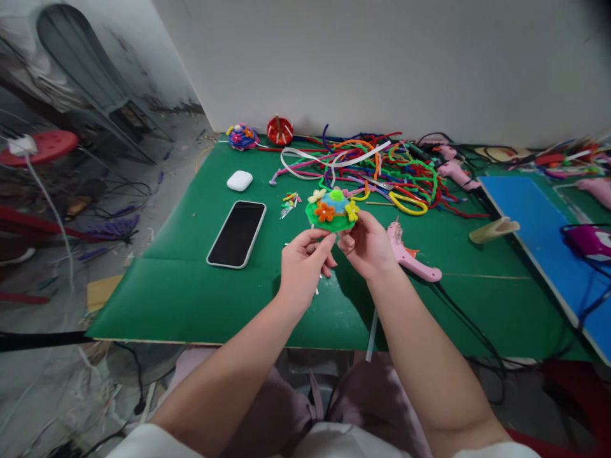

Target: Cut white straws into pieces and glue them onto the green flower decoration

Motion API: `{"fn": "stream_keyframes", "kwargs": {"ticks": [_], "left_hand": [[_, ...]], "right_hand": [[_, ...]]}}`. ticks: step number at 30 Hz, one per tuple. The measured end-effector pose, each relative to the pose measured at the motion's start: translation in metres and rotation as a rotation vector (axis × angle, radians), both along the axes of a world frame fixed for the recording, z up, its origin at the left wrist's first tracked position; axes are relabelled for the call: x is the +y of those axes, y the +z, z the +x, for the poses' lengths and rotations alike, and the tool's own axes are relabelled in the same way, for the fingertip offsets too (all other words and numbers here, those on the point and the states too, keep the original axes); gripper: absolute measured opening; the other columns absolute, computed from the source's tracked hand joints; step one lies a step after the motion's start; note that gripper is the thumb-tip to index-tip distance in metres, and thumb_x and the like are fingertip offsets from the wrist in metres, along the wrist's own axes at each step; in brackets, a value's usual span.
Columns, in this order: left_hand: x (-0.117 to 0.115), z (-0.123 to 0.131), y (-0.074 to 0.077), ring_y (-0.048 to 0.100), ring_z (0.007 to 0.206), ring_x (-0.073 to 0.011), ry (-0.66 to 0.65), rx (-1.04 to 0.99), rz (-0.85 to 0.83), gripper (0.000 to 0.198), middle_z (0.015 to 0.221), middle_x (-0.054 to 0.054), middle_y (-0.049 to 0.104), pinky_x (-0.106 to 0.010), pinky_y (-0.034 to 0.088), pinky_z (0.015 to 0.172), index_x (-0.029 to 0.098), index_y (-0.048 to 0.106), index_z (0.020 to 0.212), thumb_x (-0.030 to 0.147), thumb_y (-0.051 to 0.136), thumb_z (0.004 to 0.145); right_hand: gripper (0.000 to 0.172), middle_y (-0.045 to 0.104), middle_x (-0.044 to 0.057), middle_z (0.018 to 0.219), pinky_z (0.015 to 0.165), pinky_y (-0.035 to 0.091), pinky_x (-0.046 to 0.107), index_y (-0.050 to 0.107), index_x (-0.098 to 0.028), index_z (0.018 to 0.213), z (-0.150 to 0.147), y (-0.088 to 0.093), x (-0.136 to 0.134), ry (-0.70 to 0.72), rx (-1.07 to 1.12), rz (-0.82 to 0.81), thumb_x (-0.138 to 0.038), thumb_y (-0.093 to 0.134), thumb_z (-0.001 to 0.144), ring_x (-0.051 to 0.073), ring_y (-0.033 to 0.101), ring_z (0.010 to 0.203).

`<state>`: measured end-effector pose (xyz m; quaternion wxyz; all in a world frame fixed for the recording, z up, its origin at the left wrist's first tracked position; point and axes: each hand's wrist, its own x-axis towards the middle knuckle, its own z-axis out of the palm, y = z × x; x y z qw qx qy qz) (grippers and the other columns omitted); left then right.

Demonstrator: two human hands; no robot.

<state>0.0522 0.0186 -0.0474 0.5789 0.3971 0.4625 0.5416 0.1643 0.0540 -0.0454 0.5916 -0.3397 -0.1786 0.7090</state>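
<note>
I hold a small green pipe-cleaner craft [333,211] above the green table mat [191,286]; it carries an orange flower, yellow flowers and a blue centre. My right hand [368,245] is closed on its lower right edge. My left hand [301,264] pinches its lower edge from below, fingers curled together. Both hands meet under the craft.
A black phone [237,233] and a white earbud case [239,180] lie to the left. A tangle of coloured pipe cleaners [382,165] with yellow-handled scissors [408,202] lies behind. A pink glue gun [409,256] rests right of my hands. A blue board [544,235] lies far right.
</note>
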Motion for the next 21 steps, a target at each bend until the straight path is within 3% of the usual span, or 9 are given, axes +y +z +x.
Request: {"fn": "stream_keyframes", "kwargs": {"ticks": [21], "left_hand": [[-0.0009,0.0,-0.0002,0.043,0.032,-0.0032,-0.024,-0.016,0.027,0.017,0.048,0.007,0.054,-0.014,0.032,0.033,0.016,0.058,0.08,0.03,0.066,0.074]], "right_hand": [[0.016,0.049,-0.008,0.046,0.032,0.027,0.015,0.052,-0.018,0.064,-0.0001,0.0001,-0.0003,-0.01,0.0,0.001,-0.028,0.056,0.075,0.003,0.038,0.032]]}}
